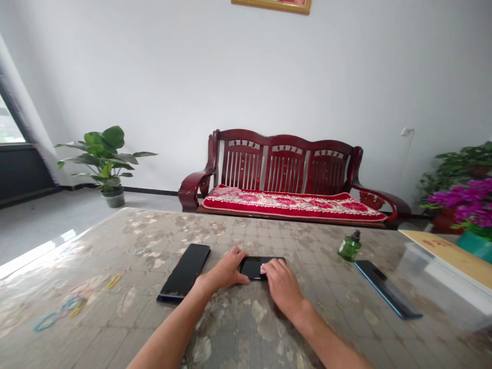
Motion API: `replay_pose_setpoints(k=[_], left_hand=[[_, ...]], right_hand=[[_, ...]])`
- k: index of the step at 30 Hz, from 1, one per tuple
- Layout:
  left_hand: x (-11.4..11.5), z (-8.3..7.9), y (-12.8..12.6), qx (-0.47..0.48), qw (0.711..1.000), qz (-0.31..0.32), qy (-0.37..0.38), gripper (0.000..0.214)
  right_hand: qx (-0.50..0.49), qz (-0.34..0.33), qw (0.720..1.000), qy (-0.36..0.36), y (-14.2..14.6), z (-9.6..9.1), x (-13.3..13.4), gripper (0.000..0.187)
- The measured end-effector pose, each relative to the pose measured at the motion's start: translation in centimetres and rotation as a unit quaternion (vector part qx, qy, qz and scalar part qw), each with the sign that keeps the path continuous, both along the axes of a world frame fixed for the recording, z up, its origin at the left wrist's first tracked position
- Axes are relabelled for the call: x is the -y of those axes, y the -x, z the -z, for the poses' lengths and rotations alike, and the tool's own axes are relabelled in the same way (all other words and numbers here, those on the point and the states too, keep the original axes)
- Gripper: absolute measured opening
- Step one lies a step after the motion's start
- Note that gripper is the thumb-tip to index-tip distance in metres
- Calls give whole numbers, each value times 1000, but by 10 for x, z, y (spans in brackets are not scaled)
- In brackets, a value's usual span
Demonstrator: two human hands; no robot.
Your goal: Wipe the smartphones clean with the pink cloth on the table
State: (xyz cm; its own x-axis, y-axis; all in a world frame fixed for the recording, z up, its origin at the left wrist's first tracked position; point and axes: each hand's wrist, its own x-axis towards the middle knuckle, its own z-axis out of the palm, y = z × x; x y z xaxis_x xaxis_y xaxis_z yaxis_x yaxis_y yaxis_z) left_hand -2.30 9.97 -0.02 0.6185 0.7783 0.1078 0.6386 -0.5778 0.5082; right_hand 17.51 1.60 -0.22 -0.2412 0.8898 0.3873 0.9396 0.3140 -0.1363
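A black smartphone [253,268] lies screen up and sideways on the table in front of me. My left hand [229,267] grips its left end, thumb at the near edge and fingers at the far edge. My right hand [281,283] is closed on a small pale pink cloth [263,268] and presses it against the screen. The phone's right part is partly hidden by that hand. Beside my left forearm rests a larger dark phone or tablet [186,271]. Over to the right are a green pump bottle [349,247] and a blue-edged phone [386,289].
Several coloured rubber bands [69,306] are scattered on the left of the patterned table [126,328]. A yellow-covered stack [449,253] and purple flowers [465,202] stand at the right. Behind the table is a wooden bench [288,164]; a potted plant [109,159] stands back left.
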Motion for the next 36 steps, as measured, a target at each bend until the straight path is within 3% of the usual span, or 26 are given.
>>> replay_pose_setpoints(k=[4, 12, 15, 21, 24, 30, 33, 36], left_hand=[[0, -1, 0, 5, 1000, 2, 0, 58], [0, 1, 0, -11, 1000, -9, 9, 61], [1, 0, 0, -10, 1000, -10, 10, 61], [2, -3, 0, -2, 1000, 0, 7, 58], [2, -2, 0, -4, 1000, 1, 7, 59], [4, -5, -1, -18, 1000, -6, 16, 59], [7, -8, -2, -24, 1000, -5, 9, 53], [8, -10, -2, -34, 999, -2, -1, 49]], right_hand=[[-5, -20, 1000, 3, 12, -1, -8, 22], [9, 83, 997, 3, -36, -4, -24, 24], [17, 86, 996, -3, -22, -4, -33, 23], [29, 14, 999, -14, 27, -3, -37, 18], [23, 14, 1000, -8, 16, -3, -30, 20], [5, 69, 998, -6, -36, -1, -17, 22], [2, 75, 997, -11, -32, 0, -17, 24], [-1, 46, 999, -15, -7, 1, -15, 25]])
